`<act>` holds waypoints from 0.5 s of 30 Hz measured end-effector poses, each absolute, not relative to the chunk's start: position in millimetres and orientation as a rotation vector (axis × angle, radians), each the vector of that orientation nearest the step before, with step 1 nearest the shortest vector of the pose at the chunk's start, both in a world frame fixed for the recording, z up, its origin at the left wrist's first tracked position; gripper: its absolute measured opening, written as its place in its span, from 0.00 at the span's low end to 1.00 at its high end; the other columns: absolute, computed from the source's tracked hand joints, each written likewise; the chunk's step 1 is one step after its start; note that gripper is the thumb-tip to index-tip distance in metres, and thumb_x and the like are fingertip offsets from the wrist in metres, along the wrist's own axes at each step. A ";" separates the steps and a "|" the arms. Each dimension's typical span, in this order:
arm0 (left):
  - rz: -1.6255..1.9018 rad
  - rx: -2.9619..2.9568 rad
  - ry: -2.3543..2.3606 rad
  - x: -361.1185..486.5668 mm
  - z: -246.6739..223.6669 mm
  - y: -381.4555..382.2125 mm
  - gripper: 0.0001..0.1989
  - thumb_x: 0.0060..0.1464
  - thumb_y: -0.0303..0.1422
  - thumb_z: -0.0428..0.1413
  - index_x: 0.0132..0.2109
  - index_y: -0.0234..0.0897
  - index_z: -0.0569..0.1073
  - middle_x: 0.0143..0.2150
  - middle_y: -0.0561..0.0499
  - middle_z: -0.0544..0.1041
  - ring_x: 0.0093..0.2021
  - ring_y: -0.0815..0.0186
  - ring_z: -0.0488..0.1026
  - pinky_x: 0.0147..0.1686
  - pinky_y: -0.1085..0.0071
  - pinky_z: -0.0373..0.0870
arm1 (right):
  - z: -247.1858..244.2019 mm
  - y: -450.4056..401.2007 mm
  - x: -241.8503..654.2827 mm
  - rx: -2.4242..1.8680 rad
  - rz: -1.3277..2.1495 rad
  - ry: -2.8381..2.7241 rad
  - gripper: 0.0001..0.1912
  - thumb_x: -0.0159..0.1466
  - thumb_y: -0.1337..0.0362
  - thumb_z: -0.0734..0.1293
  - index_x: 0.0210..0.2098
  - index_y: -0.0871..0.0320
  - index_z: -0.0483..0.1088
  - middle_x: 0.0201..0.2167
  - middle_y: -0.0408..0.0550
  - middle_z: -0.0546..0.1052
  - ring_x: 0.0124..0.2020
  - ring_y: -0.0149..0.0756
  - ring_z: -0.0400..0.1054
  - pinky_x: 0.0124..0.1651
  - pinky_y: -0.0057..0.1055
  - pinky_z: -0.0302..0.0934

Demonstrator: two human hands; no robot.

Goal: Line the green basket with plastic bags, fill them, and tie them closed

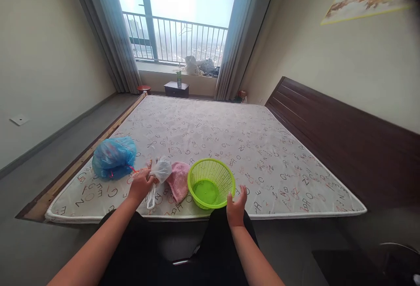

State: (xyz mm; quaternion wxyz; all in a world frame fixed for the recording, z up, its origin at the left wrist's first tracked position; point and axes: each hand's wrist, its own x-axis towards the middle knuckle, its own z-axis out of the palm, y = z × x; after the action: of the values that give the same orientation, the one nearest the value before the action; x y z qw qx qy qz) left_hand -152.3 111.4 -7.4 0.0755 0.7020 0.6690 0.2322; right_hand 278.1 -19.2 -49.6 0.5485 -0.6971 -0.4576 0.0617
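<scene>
My left hand [143,183] is closed around the neck of a small white plastic bag [161,170], whose handles hang below the fingers. What the bag holds cannot be made out. Beside it a pink cloth [179,181] lies on the mattress. A lime-green plastic basket [193,192] stands right of the cloth, tilted toward me, with nothing visible inside. Near the basket's right rim is my right hand [236,207], its fingers apart and holding nothing; whether it touches the rim is unclear. Left of my left hand sits a full blue plastic bag [114,157] with red ties.
The letter-printed mattress [203,124] lies in front of my knees. A dark wooden headboard [315,111] rises on the right. At the far end, a small dark nightstand [176,90] carries a green bottle [179,78], and a red stool [143,88] stands by the curtain.
</scene>
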 end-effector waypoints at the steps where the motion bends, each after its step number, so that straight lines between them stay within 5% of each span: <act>1: 0.643 2.088 1.954 -149.3 -2.5 101.9 0.19 0.59 0.37 0.49 0.50 0.34 0.78 0.52 0.39 0.80 0.55 0.51 0.75 0.59 0.60 0.67 | -42.1 -23.0 274.0 -1.625 0.054 -1.145 0.31 0.68 0.57 0.63 0.67 0.61 0.57 0.71 0.68 0.56 0.74 0.57 0.48 0.71 0.64 0.47; 4: 0.315 2.007 1.669 -139.9 1.2 70.7 0.17 0.54 0.37 0.53 0.47 0.38 0.79 0.48 0.44 0.82 0.51 0.54 0.77 0.53 0.64 0.70 | -20.1 -40.0 250.1 -1.399 -0.088 -1.411 0.20 0.68 0.66 0.63 0.59 0.56 0.65 0.68 0.62 0.64 0.71 0.53 0.57 0.68 0.62 0.55; 8: 0.112 1.925 1.434 -126.2 -17.5 28.6 0.17 0.50 0.41 0.59 0.46 0.39 0.79 0.46 0.47 0.81 0.46 0.58 0.78 0.48 0.68 0.71 | -7.2 -64.6 197.6 -1.012 0.248 -1.706 0.19 0.67 0.74 0.59 0.52 0.51 0.70 0.54 0.52 0.78 0.56 0.39 0.75 0.57 0.40 0.72; 15: 0.056 1.927 1.326 -109.9 -46.3 4.5 0.27 0.42 0.34 0.62 0.53 0.41 0.76 0.49 0.46 0.80 0.48 0.54 0.77 0.50 0.65 0.71 | -33.6 -52.7 118.7 -1.158 0.881 -2.024 0.32 0.62 0.70 0.65 0.65 0.49 0.67 0.65 0.52 0.71 0.62 0.49 0.71 0.60 0.45 0.68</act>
State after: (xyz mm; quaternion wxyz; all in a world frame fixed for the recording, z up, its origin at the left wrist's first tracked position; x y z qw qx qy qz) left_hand -109.9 4.5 -46.3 0.3901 0.7584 0.5217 0.0221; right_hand 118.7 -52.7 -33.6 0.3187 -0.4401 -0.7697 0.3350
